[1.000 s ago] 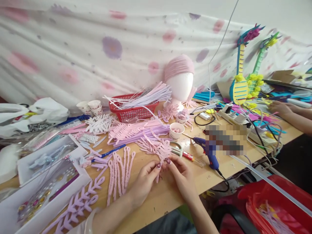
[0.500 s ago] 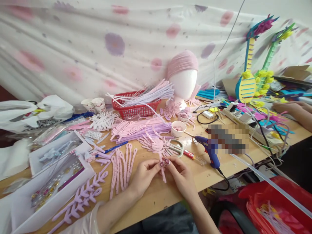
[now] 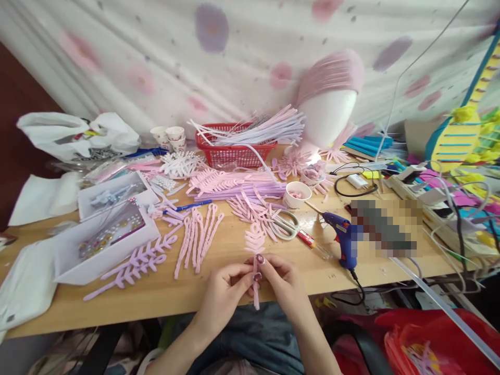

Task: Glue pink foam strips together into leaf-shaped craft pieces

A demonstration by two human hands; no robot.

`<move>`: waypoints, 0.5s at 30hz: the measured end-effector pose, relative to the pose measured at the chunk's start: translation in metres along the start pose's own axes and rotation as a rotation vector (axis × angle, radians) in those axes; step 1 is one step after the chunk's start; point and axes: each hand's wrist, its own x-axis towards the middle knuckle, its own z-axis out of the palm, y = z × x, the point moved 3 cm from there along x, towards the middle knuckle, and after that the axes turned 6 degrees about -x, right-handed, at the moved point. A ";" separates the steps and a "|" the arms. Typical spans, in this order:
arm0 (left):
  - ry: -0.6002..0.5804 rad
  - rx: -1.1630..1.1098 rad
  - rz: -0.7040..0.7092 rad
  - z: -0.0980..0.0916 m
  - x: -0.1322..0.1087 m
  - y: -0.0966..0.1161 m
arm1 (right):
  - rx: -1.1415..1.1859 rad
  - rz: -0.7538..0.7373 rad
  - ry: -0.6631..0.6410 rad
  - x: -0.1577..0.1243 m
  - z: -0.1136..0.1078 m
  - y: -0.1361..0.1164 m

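Head view: camera has swung left and tipped down since the last frames; other person's hands at far right gone from sight. Pink sprig (image 3: 254,239) drawn back toward the wearer. Its leafy top earlier lay against the loose pink pieces (image 3: 250,208); now it stands out separately, just short of them. Thumbs, side by side half a second ago, now staggered along the stem, right one farther from the body. Reading: work looks centred on the stem, not the leaves, with the piece pulled close for a better look or grip.

Left hand (image 3: 228,284): pinching the stem low down. Right hand (image 3: 279,273): pinching just above, fingers curled behind. Sprig lies between the two, leaves pointing away beyond the thumbs, stem end poking out below them, near the front edge of the bench (image 3: 231,244). Whether it touches the wood, can't tell.

Nearby: scissors (image 3: 297,225) beyond the right hand; glue gun (image 3: 344,237) farther right; braided pink strips (image 3: 200,239) left of the sprig.
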 end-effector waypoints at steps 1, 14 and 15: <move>0.020 -0.009 0.013 0.003 -0.002 -0.002 | -0.002 0.001 0.001 -0.001 -0.001 0.001; 0.136 -0.103 0.021 0.017 -0.009 -0.017 | -0.032 0.005 0.022 -0.010 -0.002 0.002; 0.136 -0.105 0.019 0.017 -0.009 -0.017 | -0.032 0.003 0.017 -0.009 -0.002 0.001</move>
